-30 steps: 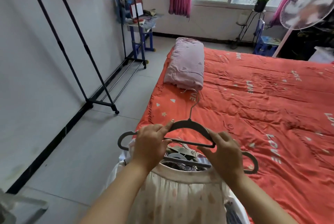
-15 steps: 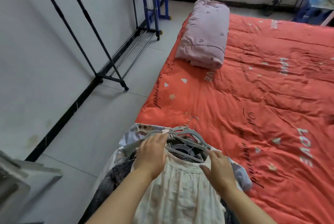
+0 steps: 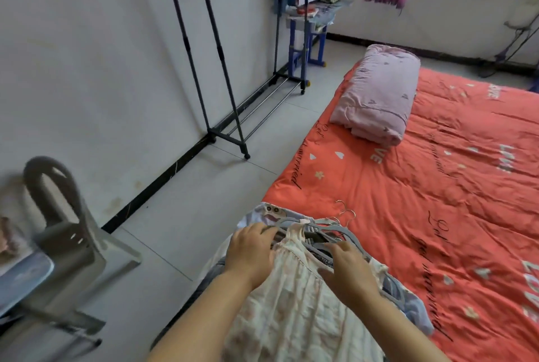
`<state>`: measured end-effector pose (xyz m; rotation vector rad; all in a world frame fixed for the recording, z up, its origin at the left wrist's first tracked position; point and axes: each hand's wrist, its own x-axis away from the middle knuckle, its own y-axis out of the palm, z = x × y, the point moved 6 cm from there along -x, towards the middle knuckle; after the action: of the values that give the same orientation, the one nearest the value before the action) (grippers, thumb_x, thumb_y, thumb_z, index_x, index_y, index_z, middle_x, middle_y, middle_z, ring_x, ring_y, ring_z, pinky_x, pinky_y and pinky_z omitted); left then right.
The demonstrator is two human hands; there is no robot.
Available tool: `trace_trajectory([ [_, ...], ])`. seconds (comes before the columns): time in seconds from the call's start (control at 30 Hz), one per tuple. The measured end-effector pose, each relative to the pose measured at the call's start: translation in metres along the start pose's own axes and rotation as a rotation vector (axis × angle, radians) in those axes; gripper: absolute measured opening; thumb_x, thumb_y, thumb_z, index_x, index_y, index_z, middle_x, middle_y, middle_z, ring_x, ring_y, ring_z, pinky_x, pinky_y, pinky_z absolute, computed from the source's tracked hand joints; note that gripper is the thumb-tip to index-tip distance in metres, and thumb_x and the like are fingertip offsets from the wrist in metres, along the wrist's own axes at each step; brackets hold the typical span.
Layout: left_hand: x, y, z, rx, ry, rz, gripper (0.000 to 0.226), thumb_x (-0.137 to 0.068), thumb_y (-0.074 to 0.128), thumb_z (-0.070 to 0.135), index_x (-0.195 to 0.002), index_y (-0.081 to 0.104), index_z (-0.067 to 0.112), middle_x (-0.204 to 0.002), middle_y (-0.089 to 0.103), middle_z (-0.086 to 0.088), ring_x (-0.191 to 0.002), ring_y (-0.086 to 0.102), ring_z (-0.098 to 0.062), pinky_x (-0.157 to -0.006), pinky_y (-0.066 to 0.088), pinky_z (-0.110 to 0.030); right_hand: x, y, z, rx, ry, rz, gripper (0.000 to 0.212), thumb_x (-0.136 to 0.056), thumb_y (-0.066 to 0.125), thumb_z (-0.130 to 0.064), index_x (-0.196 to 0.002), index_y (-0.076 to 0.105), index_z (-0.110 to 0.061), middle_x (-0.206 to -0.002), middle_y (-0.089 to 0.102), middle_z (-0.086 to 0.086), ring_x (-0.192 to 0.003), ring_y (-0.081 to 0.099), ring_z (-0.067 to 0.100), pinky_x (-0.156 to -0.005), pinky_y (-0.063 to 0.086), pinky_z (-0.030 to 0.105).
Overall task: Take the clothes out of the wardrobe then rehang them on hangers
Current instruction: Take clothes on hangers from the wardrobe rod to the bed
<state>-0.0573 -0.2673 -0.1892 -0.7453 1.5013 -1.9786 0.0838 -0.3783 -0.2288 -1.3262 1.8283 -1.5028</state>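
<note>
A pile of clothes on grey hangers [image 3: 329, 231] lies at the near corner of the orange bed [image 3: 437, 186]. On top is a cream floral dress [image 3: 294, 303], its strap looped over a hanger. My left hand [image 3: 250, 253] rests on the dress's left shoulder with fingers curled over the hanger arm. My right hand [image 3: 347, 271] lies flat on the dress's right side, fingers spread over the hangers. Darker garments and a pale blue one [image 3: 414, 306] show under the dress.
An empty black clothes rack [image 3: 221, 99] stands along the white wall at left. A grey plastic chair [image 3: 67, 233] is at the near left. A folded pink quilt [image 3: 376, 99] lies on the bed. A blue side table [image 3: 309, 26] with clutter is at the back.
The grey hanger I held up in both hands a second ago has come down onto the pile. Both hands now lie on the cream dress. My view has swung left.
</note>
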Motion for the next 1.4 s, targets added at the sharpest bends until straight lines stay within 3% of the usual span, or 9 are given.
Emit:
trace_trajectory([
  [0.3,0.193,-0.087,-0.135,-0.029,-0.329,0.141,0.041,-0.092,0.049,0.035,-0.13,0.045,0.02,-0.132,0.048,-0.001,-0.121,0.043,-0.022,-0.099,0.032,-0.033,0.094,0.0,-0.22,0.112,-0.423,-0.048,0.054,-0.088,0.055,-0.038,-0.138,0.039,-0.024,-0.138,0.041,0.0,-0.126,0.041,0.021,-0.101,0.035,0.03],
  [0.4,0.298,-0.112,-0.186,-0.035,-0.488,0.213,0.036,-0.09,0.051,0.034,-0.124,0.05,0.02,-0.127,0.05,-0.001,-0.116,0.048,-0.022,-0.095,0.037,-0.032,0.155,0.018,-0.309,0.14,-0.611,-0.089,0.059,-0.088,0.057,-0.037,-0.141,0.035,-0.025,-0.141,0.038,-0.001,-0.127,0.04,0.021,-0.104,0.034,0.032],
  [0.57,0.507,-0.131,-0.245,-0.063,-0.771,0.31,0.045,-0.089,0.053,0.04,-0.131,0.046,0.024,-0.124,0.052,0.003,-0.115,0.049,-0.019,-0.094,0.039,-0.028,0.283,0.064,-0.44,0.192,-0.904,-0.153,0.057,-0.089,0.057,-0.04,-0.14,0.037,-0.026,-0.139,0.04,-0.004,-0.126,0.04,0.017,-0.108,0.032,0.031],
  [0.67,0.634,-0.135,-0.263,-0.087,-0.96,0.33,0.048,-0.088,0.053,0.042,-0.132,0.045,0.024,-0.126,0.052,0.002,-0.117,0.049,-0.02,-0.095,0.037,-0.028,0.367,0.096,-0.509,0.217,-1.074,-0.202,0.053,-0.087,0.059,-0.04,-0.135,0.043,-0.026,-0.135,0.044,-0.003,-0.123,0.043,0.018,-0.105,0.035,0.03],
  [0.83,0.811,-0.138,-0.269,-0.128,-1.235,0.385,0.044,-0.09,0.049,0.044,-0.128,0.046,0.022,-0.124,0.054,0.0,-0.114,0.049,-0.02,-0.091,0.037,-0.029,0.501,0.14,-0.602,0.276,-1.348,-0.274,0.06,-0.087,0.057,-0.044,-0.14,0.035,-0.025,-0.136,0.041,-0.002,-0.125,0.041,0.018,-0.104,0.034,0.03],
  [0.97,0.922,-0.143,-0.266,-0.143,-1.426,0.482,0.05,-0.092,0.047,0.046,-0.136,0.039,0.024,-0.128,0.053,0.001,-0.115,0.049,-0.019,-0.096,0.037,-0.03,0.6,0.168,-0.666,0.294,-1.565,-0.345,0.064,-0.089,0.055,-0.042,-0.144,0.027,-0.025,-0.138,0.039,-0.003,-0.127,0.038,0.018,-0.105,0.032,0.029],
  [1.13,1.028,-0.146,-0.276,-0.164,-1.639,0.539,0.04,-0.092,0.046,0.047,-0.125,0.046,0.024,-0.118,0.056,0.003,-0.108,0.051,-0.016,-0.091,0.039,-0.029,0.703,0.201,-0.742,0.286,-1.814,-0.384,0.065,-0.089,0.055,-0.043,-0.145,0.026,-0.027,-0.139,0.038,-0.003,-0.126,0.039,0.017,-0.105,0.033,0.03],
  [1.4,1.154,-0.168,-0.327,-0.188,-1.946,0.572,0.044,-0.092,0.044,0.047,-0.131,0.042,0.025,-0.126,0.052,0.005,-0.114,0.049,-0.016,-0.095,0.037,-0.029,0.828,0.242,-0.868,0.259,-2.131,-0.442,0.06,-0.089,0.055,-0.04,-0.142,0.031,-0.027,-0.134,0.043,-0.003,-0.121,0.045,0.016,-0.102,0.036,0.027],
])
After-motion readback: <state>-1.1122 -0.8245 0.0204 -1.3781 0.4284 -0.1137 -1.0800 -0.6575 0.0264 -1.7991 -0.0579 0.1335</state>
